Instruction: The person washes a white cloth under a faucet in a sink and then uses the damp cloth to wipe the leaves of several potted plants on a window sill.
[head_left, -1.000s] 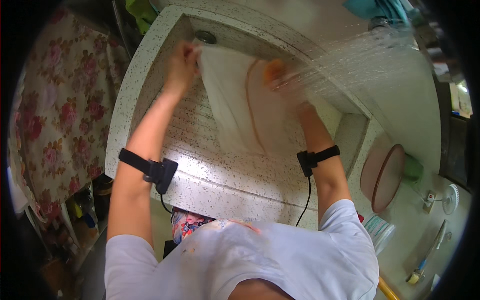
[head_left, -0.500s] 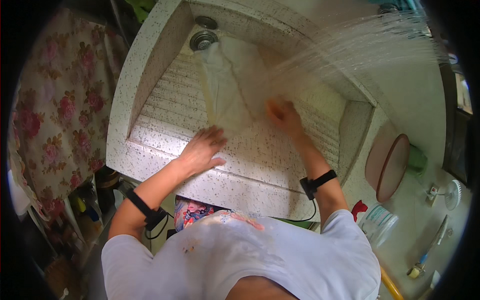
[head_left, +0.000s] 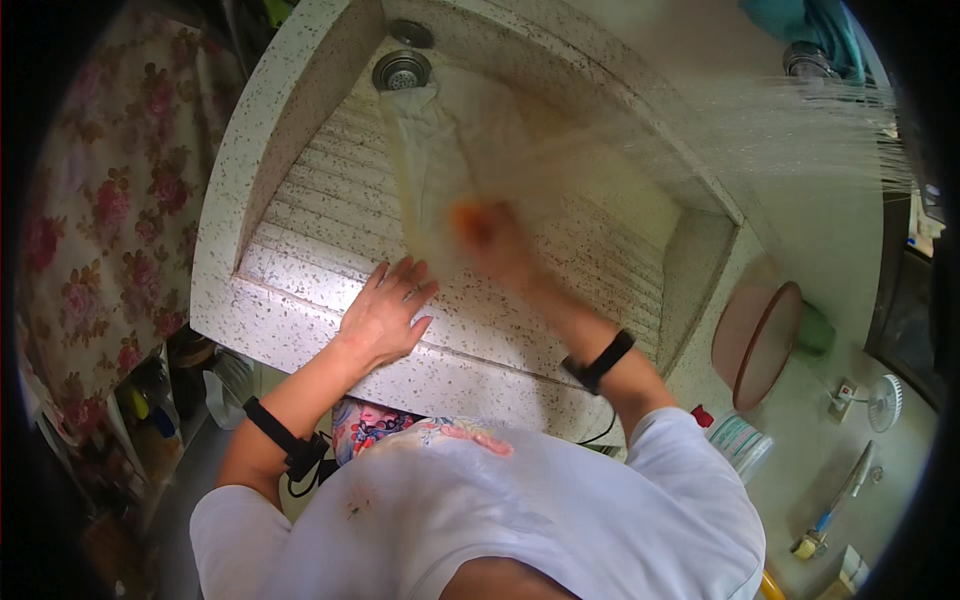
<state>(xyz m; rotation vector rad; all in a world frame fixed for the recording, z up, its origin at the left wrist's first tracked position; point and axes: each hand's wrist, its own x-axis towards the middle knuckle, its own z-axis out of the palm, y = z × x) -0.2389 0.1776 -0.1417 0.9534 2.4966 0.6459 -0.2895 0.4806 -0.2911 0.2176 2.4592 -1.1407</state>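
A pale, wet cloth (head_left: 425,140) lies flat in the speckled stone wash sink (head_left: 330,215), stretching from the drain toward me. My left hand (head_left: 385,310) rests with fingers spread by the cloth's near end, on the sink's smooth front part. Over the cloth's right side, my right hand (head_left: 505,245) is closed around a small orange object (head_left: 468,222). Motion blur hides what kind of object it is. Thin jets of water (head_left: 700,135) shoot in from the right across the sink toward the cloth.
Beside the drain (head_left: 402,70), ridges line the sink floor. A flowered curtain (head_left: 110,210) hangs at the left. A pinkish basin (head_left: 765,345) leans on the right, near a clear tub (head_left: 740,440), a small white fan (head_left: 884,403) and a long-handled brush (head_left: 835,505).
My right hand has swept left over the cloth with the orange object. My left hand stays at the cloth's near end. The view has shifted slightly, and the water jets still spray.
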